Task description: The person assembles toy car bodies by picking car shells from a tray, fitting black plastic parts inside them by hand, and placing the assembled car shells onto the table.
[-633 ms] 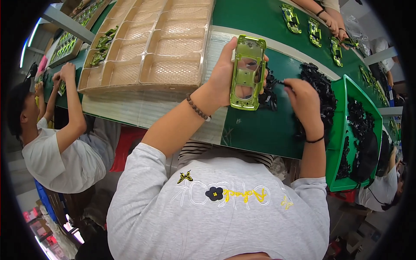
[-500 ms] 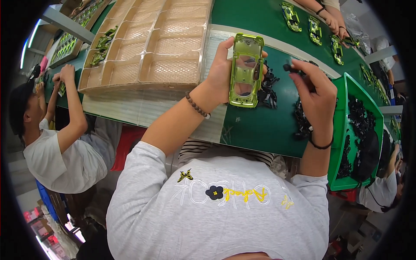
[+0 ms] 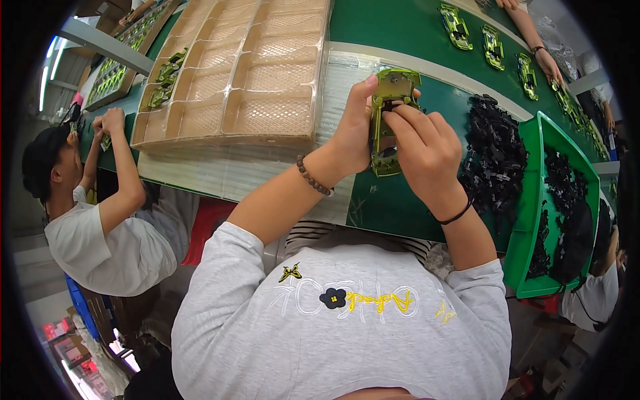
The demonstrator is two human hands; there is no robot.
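The left hand (image 3: pixel 352 131) wraps around a translucent green toy-car shell (image 3: pixel 383 137), between one and two o'clock in view; the right hand's (image 3: pixel 432 155) bunched fingertips meet it, whether pinching anything I cannot tell. From the shell, black parts (image 3: pixel 495 150) lie heaped toward three o'clock, a green bin (image 3: pixel 527 220) at four, a compartmented tray (image 3: pixel 227 138) near ten.
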